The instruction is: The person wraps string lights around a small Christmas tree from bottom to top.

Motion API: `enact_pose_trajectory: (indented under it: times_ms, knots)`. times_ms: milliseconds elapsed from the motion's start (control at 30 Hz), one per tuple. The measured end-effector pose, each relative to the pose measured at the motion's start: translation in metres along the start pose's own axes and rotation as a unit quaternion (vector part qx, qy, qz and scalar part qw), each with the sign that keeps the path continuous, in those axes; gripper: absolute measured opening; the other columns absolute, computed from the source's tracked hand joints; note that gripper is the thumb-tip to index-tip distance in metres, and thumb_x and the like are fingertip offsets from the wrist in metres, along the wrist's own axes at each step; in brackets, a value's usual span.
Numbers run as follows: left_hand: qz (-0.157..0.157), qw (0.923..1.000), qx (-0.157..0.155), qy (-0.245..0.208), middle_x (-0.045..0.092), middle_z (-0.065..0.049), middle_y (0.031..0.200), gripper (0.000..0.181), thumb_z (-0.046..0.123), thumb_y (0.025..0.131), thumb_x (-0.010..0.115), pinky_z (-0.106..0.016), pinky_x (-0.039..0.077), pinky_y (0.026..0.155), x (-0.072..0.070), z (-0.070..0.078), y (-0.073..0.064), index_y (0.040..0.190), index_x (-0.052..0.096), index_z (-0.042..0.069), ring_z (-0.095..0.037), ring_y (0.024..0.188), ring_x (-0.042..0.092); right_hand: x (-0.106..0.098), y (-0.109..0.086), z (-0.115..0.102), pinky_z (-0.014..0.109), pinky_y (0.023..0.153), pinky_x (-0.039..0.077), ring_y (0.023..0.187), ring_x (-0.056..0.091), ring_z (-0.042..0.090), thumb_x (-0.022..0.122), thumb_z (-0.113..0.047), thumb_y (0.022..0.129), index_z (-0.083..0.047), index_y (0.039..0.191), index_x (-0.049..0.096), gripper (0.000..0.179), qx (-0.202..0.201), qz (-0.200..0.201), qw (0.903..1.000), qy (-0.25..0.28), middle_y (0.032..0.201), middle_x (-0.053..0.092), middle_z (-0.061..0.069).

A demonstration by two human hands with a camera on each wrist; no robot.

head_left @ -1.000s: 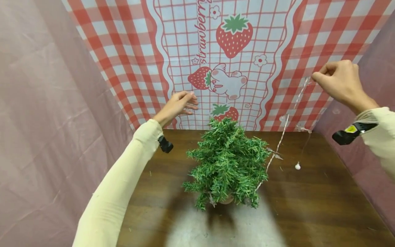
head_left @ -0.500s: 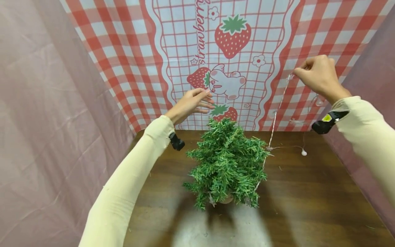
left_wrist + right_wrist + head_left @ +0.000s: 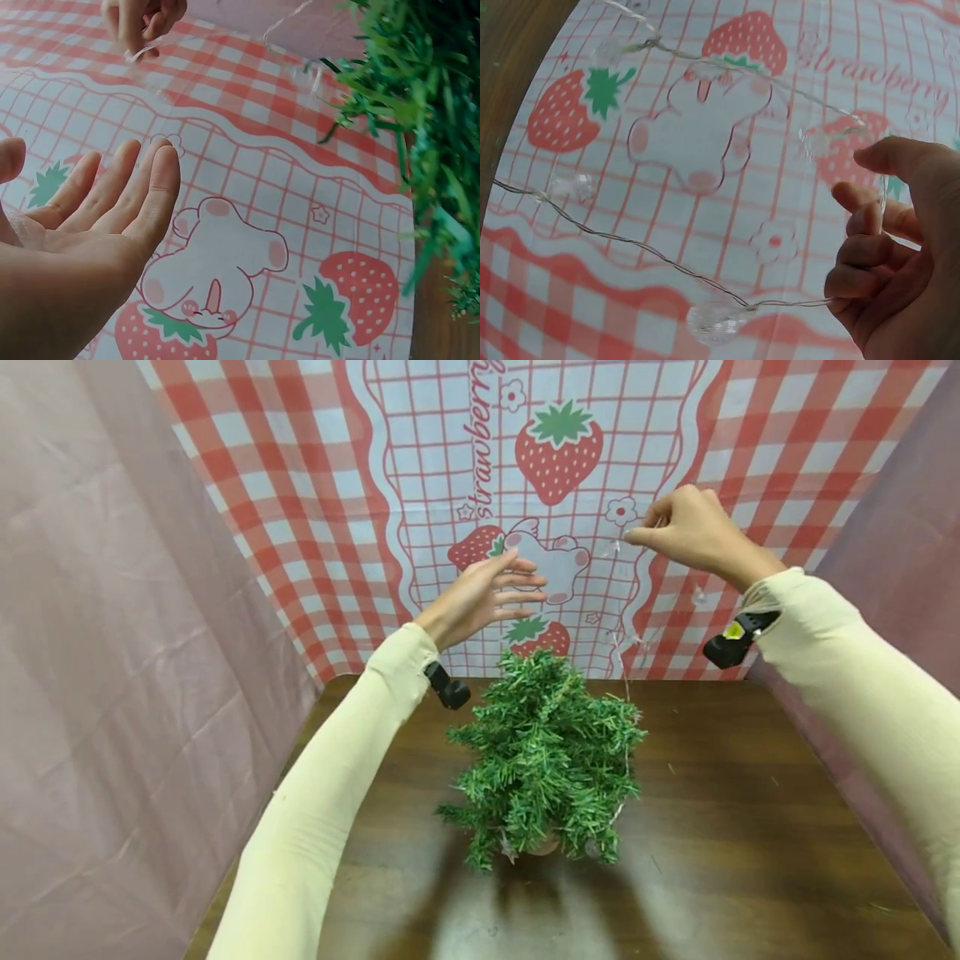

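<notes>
A small green artificial Christmas tree stands on the wooden table. My right hand is raised at the right behind it, pinching a string of fairy lights between thumb and fingertips. The clear twisted wire runs from that hand down along the tree's right side. In the right wrist view, clear bulbs hang from it, and a second stretch of wire passes through the curled lower fingers. My left hand, palm turned up in the left wrist view, is held above and behind the tree with fingers extended and nothing in them.
A strawberry-patterned cloth hangs behind the table. Pink drapes line both sides. A small star ornament hangs low at the tree's front, close to its base.
My right hand has moved left toward the tree with the string of lights, bringing the wire close against the branches. My left hand has moved right and slightly up, nearer the tree's top.
</notes>
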State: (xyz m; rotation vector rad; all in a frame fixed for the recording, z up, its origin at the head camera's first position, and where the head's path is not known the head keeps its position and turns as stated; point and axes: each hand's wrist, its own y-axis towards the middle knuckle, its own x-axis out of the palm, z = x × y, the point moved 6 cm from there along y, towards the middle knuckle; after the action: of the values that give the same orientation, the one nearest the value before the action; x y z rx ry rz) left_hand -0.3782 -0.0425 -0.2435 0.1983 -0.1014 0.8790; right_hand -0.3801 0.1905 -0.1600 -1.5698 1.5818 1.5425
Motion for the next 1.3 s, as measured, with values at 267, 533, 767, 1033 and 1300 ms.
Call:
enact_pose_trajectory:
  times_ms: [267, 533, 767, 1033, 1300]
  knots:
    - [-0.004, 0.9996, -0.022, 0.017, 0.047, -0.016, 0.129, 0.046, 0.038, 0.094, 0.042, -0.041, 0.042, 0.093, 0.007, 0.004, 0.005, 0.122, 0.047, 0.002, -0.032, 0.117, 0.046, 0.022, 0.011, -0.058, 0.025, 0.041, 0.034, 0.04, 0.035, 0.01, 0.059, -0.044, 0.081, -0.009, 0.061, 0.058, 0.04, -0.066, -0.029, 0.9974, 0.005, 0.051, 0.05, 0.003]
    - [-0.038, 0.9983, -0.042, 0.012, 0.057, -0.019, 0.115, 0.032, 0.018, 0.091, 0.051, -0.043, 0.041, 0.094, 0.017, -0.005, 0.005, 0.116, 0.054, -0.002, -0.031, 0.109, 0.053, 0.042, 0.011, -0.087, 0.022, 0.036, 0.029, 0.036, 0.03, 0.008, 0.058, -0.041, 0.081, -0.011, 0.052, 0.048, 0.042, -0.089, -0.04, 0.9952, 0.004, 0.044, 0.041, -0.001]
    - [-0.016, 0.9983, 0.002, 0.057, 0.061, -0.017, 0.089, 0.028, 0.012, 0.088, 0.056, -0.042, 0.044, 0.09, 0.011, -0.007, -0.002, 0.109, 0.055, -0.006, -0.032, 0.092, 0.06, 0.048, 0.002, -0.078, 0.021, 0.034, 0.025, 0.035, 0.025, 0.009, 0.056, -0.049, 0.082, -0.011, 0.051, 0.042, 0.051, -0.072, -0.073, 0.9947, -0.009, 0.042, 0.034, -0.001]
    - [0.06, 0.9898, 0.046, 0.121, 0.062, -0.016, 0.085, 0.026, 0.015, 0.088, 0.056, -0.043, 0.045, 0.088, -0.013, -0.008, -0.011, 0.107, 0.06, -0.003, -0.032, 0.087, 0.061, 0.055, -0.009, -0.056, 0.022, 0.039, 0.032, 0.037, 0.031, 0.01, 0.055, -0.049, 0.083, -0.012, 0.049, 0.043, 0.052, -0.059, -0.132, 0.9889, -0.035, 0.042, 0.038, -0.002]
    - [0.115, 0.9819, 0.039, 0.145, 0.063, -0.016, 0.086, 0.026, 0.017, 0.088, 0.057, -0.036, 0.049, 0.082, -0.031, -0.013, -0.022, 0.108, 0.061, 0.0, -0.029, 0.086, 0.061, 0.059, -0.02, -0.013, 0.027, 0.045, 0.036, 0.039, 0.039, 0.013, 0.053, -0.049, 0.085, -0.011, 0.049, 0.044, 0.053, -0.024, -0.164, 0.9862, -0.008, 0.043, 0.045, 0.003]
